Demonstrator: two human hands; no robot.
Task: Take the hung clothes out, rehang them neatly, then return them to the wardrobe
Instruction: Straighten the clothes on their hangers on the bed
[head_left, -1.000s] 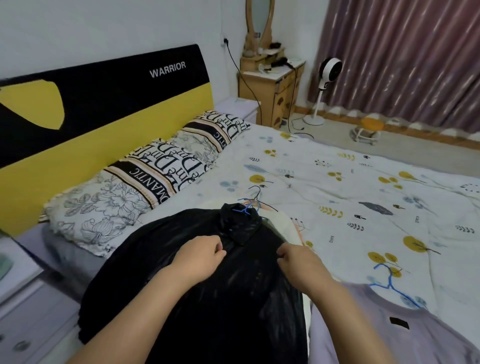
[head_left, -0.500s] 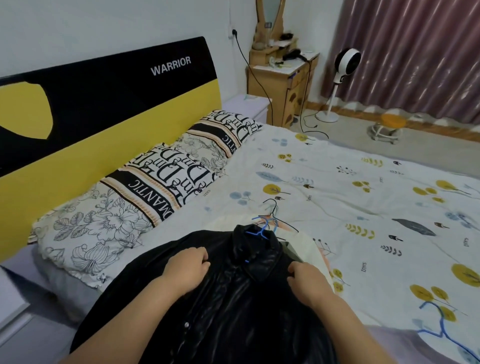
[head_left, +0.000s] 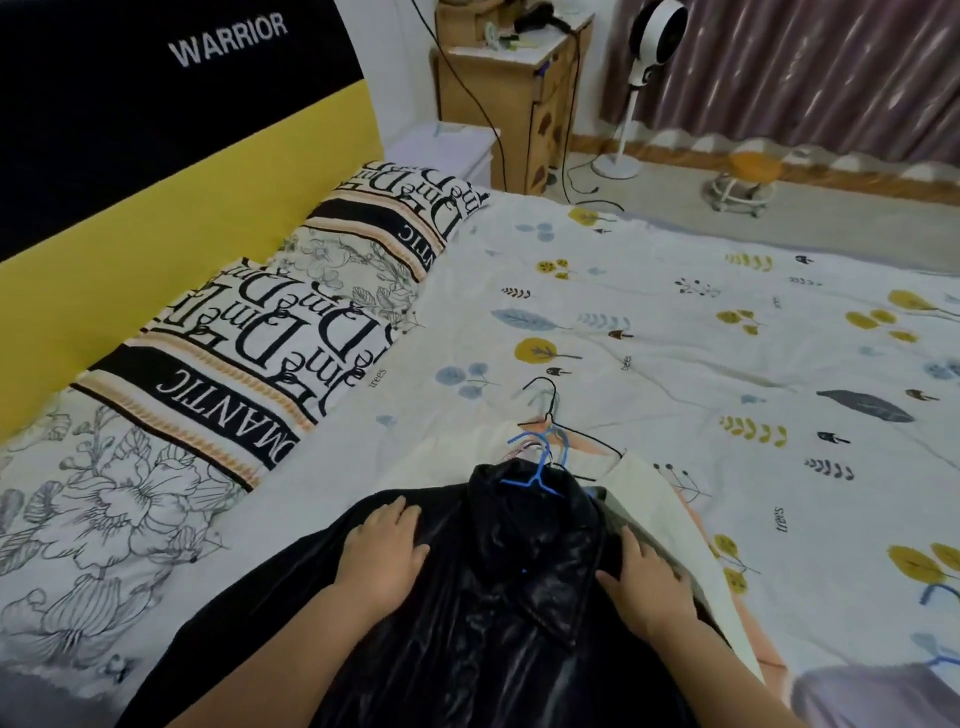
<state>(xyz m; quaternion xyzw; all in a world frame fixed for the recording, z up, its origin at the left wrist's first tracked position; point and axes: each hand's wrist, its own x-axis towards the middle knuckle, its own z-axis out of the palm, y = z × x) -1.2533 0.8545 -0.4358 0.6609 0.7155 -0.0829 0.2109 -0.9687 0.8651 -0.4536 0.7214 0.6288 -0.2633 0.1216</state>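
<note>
Item: glossy black collared jacket (head_left: 483, 613) on a blue plastic hanger (head_left: 535, 467), lying atop a cream garment (head_left: 654, 509) on the leaf-print bedsheet (head_left: 675, 322).
Left hand (head_left: 382, 553), right hand (head_left: 641, 582): fingers spread flat, pressing the shoulders, grasping nothing.
Risk: slippery fabric may slide off the hanger; neighbouring black wire hanger (head_left: 545, 400) may snag.
</note>
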